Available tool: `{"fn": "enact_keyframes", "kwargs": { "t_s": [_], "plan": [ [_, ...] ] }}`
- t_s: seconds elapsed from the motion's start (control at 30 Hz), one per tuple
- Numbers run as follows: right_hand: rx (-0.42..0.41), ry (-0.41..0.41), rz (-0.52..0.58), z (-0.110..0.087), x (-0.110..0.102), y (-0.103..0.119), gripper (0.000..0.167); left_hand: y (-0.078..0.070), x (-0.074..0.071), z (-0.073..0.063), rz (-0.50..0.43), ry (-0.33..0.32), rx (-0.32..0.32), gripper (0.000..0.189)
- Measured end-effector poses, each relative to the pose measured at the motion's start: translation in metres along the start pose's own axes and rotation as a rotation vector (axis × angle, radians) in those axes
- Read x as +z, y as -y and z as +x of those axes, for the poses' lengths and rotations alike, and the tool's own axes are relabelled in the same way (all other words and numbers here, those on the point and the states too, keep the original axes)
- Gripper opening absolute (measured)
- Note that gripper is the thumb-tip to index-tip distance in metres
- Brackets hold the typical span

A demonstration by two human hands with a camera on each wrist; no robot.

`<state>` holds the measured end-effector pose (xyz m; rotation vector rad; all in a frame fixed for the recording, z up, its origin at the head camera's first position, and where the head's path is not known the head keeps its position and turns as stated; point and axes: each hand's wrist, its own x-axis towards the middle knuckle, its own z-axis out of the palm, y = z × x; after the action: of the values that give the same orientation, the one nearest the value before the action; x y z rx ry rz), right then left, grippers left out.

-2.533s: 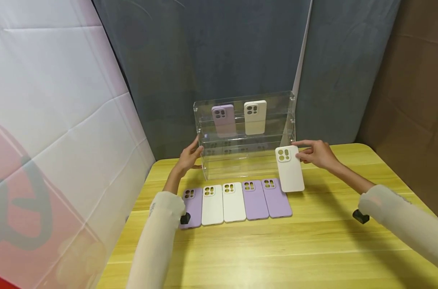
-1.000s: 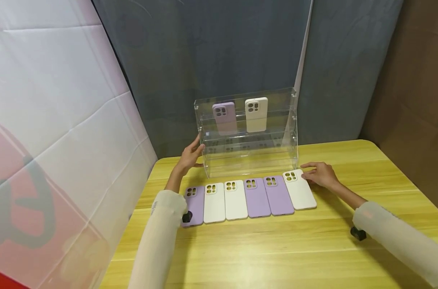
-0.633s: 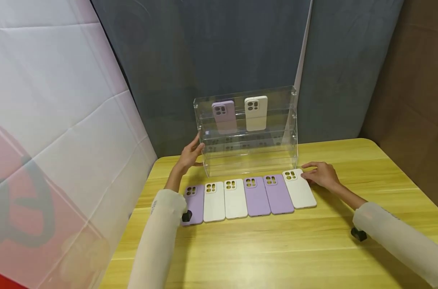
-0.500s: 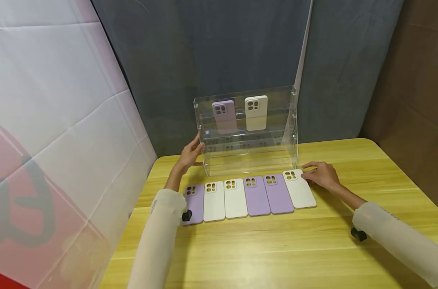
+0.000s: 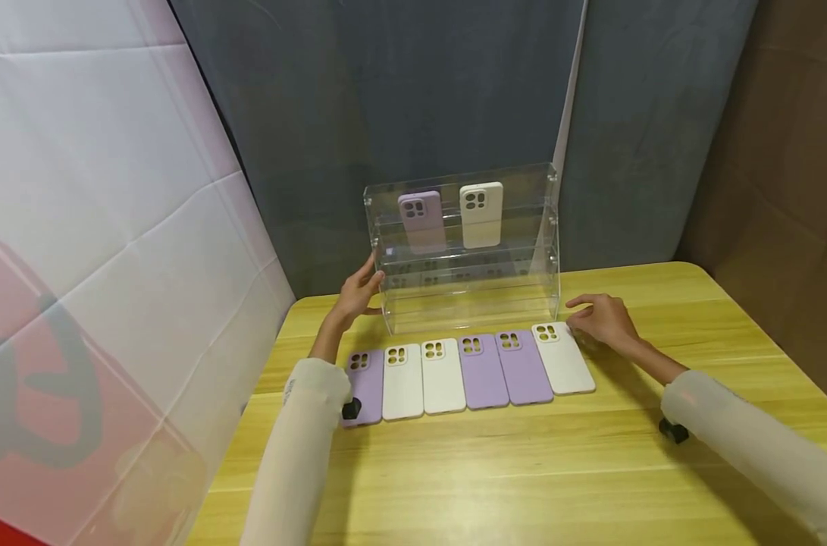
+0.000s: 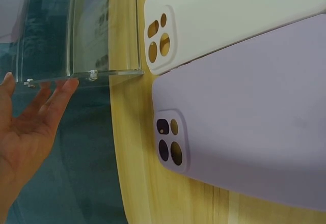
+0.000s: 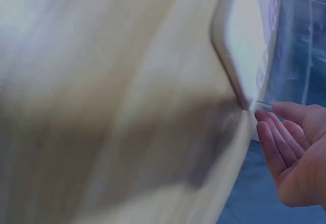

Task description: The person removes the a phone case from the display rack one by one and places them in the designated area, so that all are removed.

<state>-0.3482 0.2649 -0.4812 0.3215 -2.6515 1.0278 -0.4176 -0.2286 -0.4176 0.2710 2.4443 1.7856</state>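
Observation:
A row of several phone cases lies on the table; its right end is a white phone case. My right hand hovers at that case's upper right corner, its fingers loosely bent and holding nothing. In the right wrist view, the thumb and fingertips of that hand sit just off the case's corner. A clear acrylic display rack stands behind the row. My left hand touches its left side panel with extended fingertips, as the left wrist view also shows. A purple case and a white case stand on the rack's upper tier.
The yellow wooden table runs toward me in front of the row. A grey curtain hangs behind the rack, a white cloth on the left and a brown one on the right.
The right hand lowered the white case from beside the rack to the right end of the row, then let go and rose slightly. The left hand stayed at the rack.

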Motion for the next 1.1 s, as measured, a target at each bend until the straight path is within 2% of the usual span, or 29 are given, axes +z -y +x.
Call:
{"fn": "enact_keyframes", "kwargs": {
  "t_s": [0.2,0.37,0.53,0.63,0.87,1.0,1.1],
  "plan": [
    [-0.032,0.001,0.050,0.017,-0.008,0.017,0.027,-0.002,-0.001,-0.003,-0.008,0.005,-0.017,0.064],
    [-0.097,-0.028,0.046,0.034,-0.014,0.031,0.028,-0.015,-0.001,-0.012,-0.064,0.023,-0.048,0.064],
    [-0.134,-0.073,0.037,0.049,-0.019,0.049,0.028,-0.024,-0.002,-0.017,-0.078,0.031,-0.075,0.065],
    [-0.148,-0.092,0.043,0.057,-0.022,0.059,0.027,-0.020,-0.002,-0.015,-0.081,0.022,-0.071,0.064],
    [-0.187,-0.123,0.051,0.069,-0.025,0.073,0.026,-0.001,0.001,-0.004,-0.029,-0.006,-0.017,0.063],
    [-0.219,-0.161,0.056,0.078,-0.026,0.081,0.026,0.000,0.001,-0.003,-0.014,-0.011,-0.005,0.063],
    [-0.217,-0.184,0.076,0.084,-0.026,0.089,0.026,-0.001,0.000,-0.003,-0.034,-0.003,-0.018,0.063]
  ]
}}
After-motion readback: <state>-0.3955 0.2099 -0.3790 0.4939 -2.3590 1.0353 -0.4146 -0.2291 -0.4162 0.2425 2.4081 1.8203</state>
